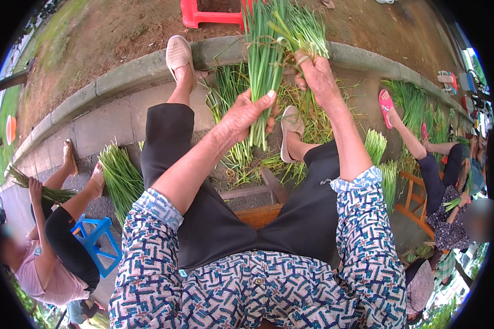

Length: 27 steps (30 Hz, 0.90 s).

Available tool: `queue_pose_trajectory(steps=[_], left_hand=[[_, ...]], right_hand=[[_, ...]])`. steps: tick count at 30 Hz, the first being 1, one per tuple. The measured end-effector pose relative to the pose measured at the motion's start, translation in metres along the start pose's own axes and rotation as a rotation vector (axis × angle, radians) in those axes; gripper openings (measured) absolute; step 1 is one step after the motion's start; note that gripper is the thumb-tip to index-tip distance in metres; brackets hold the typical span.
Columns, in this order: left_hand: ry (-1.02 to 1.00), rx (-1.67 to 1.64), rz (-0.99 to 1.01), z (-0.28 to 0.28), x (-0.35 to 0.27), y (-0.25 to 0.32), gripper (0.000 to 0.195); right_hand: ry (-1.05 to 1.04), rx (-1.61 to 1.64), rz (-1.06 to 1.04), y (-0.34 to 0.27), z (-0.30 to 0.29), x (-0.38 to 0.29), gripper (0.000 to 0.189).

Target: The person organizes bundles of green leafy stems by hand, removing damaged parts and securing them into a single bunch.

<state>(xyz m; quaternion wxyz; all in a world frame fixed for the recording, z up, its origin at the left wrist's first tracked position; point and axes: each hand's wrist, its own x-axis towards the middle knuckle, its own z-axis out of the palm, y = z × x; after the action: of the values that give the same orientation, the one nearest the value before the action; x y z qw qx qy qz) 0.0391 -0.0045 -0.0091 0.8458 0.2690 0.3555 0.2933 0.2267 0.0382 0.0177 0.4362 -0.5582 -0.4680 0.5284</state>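
Observation:
A bunch of long green chive-like stalks (263, 70) is gripped near its pale cut ends by my left hand (245, 115), thumb laid across the front. Beside it, my right hand (319, 80) pinches a tuft of yellowish, limp leaves (298, 45) between thumb and fingers. Thin withered strands hang across the bunch between the two hands. Behind the right hand shows another sheaf of green stalks (311, 26); whether it is held or lying there I cannot tell. Under my hands, more stalks (230, 86) and scattered yellow-green trimmings (319, 119) cover the ground between my shoes.
A concrete kerb (214, 49) curves across in front, with a red plastic stool (195, 18) beyond it. Stalk bundles stand at left (121, 172) and right (374, 146). One person (53, 263) sits left near a blue stool (101, 242); another (446, 222) sits right on a wooden chair (411, 201).

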Motion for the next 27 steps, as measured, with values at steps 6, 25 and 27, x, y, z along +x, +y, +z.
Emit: queue_pose_trajectory(steps=[6,25,27], left_hand=[[0.027,-0.072,-0.077,0.004,-0.001,-0.006,0.033],[0.049,0.199,0.138,0.017,-0.005,-0.007,0.034],[0.053,0.197,0.157,0.017,-0.005,-0.01,0.035]], right_hand=[[0.127,0.217,-0.005,-0.008,0.008,-0.002,0.023],[0.042,-0.443,-0.512,-0.012,0.01,-0.002,0.034],[0.113,-0.436,-0.467,-0.011,0.009,-0.003,0.026]])
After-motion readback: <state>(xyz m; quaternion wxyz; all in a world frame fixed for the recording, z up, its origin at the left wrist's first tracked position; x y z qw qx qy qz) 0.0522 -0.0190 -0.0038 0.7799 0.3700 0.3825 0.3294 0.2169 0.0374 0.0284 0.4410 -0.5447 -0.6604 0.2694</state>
